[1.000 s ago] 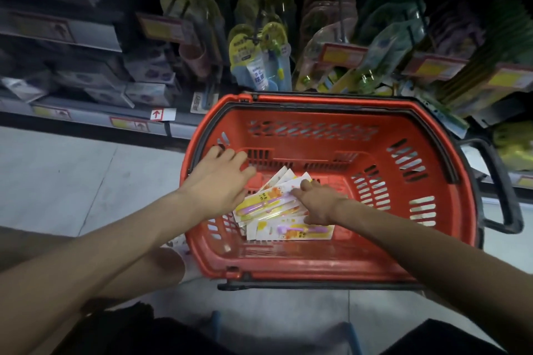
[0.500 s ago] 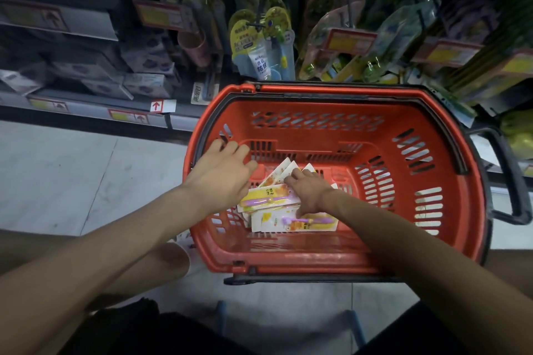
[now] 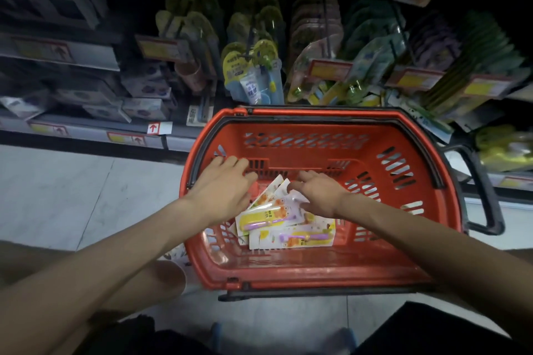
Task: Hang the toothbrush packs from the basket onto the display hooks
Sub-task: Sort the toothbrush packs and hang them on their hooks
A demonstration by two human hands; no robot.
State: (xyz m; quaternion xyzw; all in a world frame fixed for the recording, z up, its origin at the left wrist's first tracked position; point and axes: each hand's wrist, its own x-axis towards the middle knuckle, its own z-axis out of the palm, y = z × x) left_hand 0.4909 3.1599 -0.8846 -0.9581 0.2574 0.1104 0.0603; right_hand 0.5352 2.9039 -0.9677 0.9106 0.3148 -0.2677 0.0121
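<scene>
Crouching above a red basket (image 3: 317, 272) set on the tiled floor (image 3: 72, 196), directly beneath stocked display hooks (image 3: 249, 46) at 12 o'clock. Reaching in with both hands. At 7 o'clock on the basket's bottom, lying fanned and overlapping: toothbrush packs (image 3: 291, 238), purple brushes facing up. Hovering at 9 o'clock of that fan with the left hand (image 3: 222, 193), fingers loosely spread, released, gripping nothing visible. Resting at 12 o'clock on the topmost card with the right hand (image 3: 320, 194), fingers fairly straight, touching rather than clenching. Sticking out at 3 o'clock, a black handle (image 3: 486, 190).
</scene>
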